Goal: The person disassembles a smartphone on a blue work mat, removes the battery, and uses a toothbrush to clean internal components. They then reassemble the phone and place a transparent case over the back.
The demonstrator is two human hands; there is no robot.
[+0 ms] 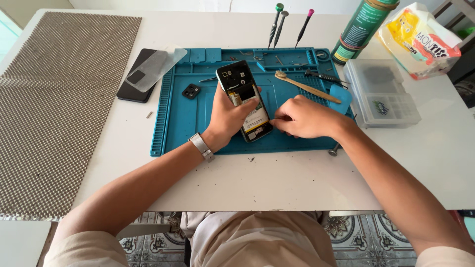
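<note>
My left hand (228, 117) grips an opened smartphone (241, 84) with its back cover off, tilted up over a blue repair mat (183, 118). The phone's circuit board and battery face me. My right hand (307, 117) rests on the mat just right of the phone's lower end, fingers pinched together close to its edge; whether they hold something small I cannot tell. A metal watch (202, 146) sits on my left wrist.
A bamboo toothbrush (307, 87), a small black part (191, 91), a blue pick (340, 95) and a screwdriver (322, 76) lie on the mat. Three screwdrivers (289, 24) lie behind it. Black phone with clear cover (143, 74) left, mesh mat (59, 109) far left, clear box (381, 91), green can (361, 29), snack bag (420, 39) right.
</note>
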